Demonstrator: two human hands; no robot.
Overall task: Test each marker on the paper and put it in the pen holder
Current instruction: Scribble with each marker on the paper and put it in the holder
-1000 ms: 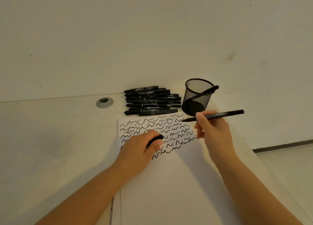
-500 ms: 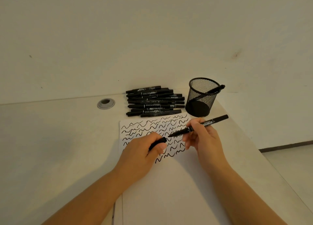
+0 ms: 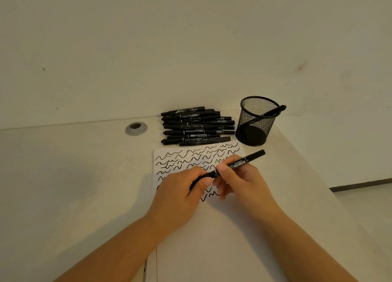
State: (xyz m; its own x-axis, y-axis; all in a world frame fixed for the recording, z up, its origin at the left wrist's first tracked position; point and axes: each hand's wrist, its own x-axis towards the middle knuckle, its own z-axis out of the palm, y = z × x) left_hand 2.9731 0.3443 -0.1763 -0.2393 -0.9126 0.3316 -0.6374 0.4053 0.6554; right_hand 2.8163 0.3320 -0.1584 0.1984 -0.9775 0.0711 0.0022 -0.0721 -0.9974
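Office-like: pale desk with cable grommet, mesh pen holder

Two bare forearms come in from bottom edge, no sleeves, no watch, no rings or bands seen. Left hand & right hand: bare, no gloves. Nails short, unpainted, pale tips on thumbs.

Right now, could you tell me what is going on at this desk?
A person is working through a batch of black markers. The right hand holds one marker above the scribbled paper, and the left hand grips its lower end, apparently where the cap goes. One marker leans in the mesh pen holder, and a pile of markers lies beside it.
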